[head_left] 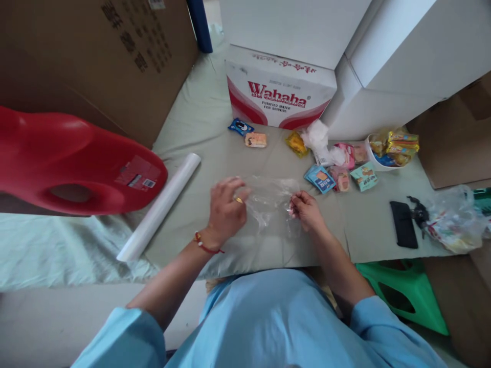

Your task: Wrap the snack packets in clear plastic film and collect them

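A clear plastic bag (270, 191) lies crumpled between my two hands, above the green-grey cloth. My right hand (307, 209) pinches the bag's right end between thumb and fingers; a small pinkish patch shows at the fingertips. At the bag's left end is my left hand (229, 207), with a gold ring and a red bracelet. Its fingers are bent and blurred by motion, so I cannot tell whether they grip the film. Beyond the hands lie a blue snack packet (241, 127) and an orange-pink packet (255, 140).
A white film roll (159, 207) and red plastic jug (84, 158) are on the left. A Wahaha carton (282, 94) stands behind. Several snack packets (320, 179) lie right, beside a white tub (372, 156). Further right are a phone (403, 225) and plastic bag (456, 220).
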Demonstrator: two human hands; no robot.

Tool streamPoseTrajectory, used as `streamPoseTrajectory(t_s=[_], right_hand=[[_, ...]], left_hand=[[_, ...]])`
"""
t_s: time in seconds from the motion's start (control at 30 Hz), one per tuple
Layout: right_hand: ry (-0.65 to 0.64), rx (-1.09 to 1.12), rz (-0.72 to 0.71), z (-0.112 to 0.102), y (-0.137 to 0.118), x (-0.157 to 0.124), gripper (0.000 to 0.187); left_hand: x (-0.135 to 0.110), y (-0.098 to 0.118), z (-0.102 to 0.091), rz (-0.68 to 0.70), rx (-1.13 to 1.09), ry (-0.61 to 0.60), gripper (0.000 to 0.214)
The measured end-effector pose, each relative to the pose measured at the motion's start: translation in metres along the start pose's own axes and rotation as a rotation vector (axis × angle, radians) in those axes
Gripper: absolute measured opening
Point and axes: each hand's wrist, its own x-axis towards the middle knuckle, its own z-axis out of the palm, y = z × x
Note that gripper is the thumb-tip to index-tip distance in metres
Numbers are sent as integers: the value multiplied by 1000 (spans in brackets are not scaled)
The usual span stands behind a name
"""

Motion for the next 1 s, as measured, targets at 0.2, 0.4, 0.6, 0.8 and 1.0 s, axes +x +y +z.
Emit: streamPoseTrajectory(t_s=[0.2, 0.4, 0.6, 0.8, 1.0], right_hand=[[-2, -39, -14, -14, -3, 10, 46], [28, -124, -44, -36, -7, 22, 42], [59, -215, -142, -40, -9, 34, 39], [-100, -152, 1, -34, -17, 33, 40], [132, -345, -204, -59, -34, 48, 32]], left_hand=[[-17, -7, 12, 225, -138, -373, 60], [-23, -41, -9, 127, -291, -413, 28], [-30, -45, -24, -30, -340, -527, 21], [-19, -14, -3, -205, 36, -355, 46], [-20, -23, 12, -59, 203, -513, 73]])
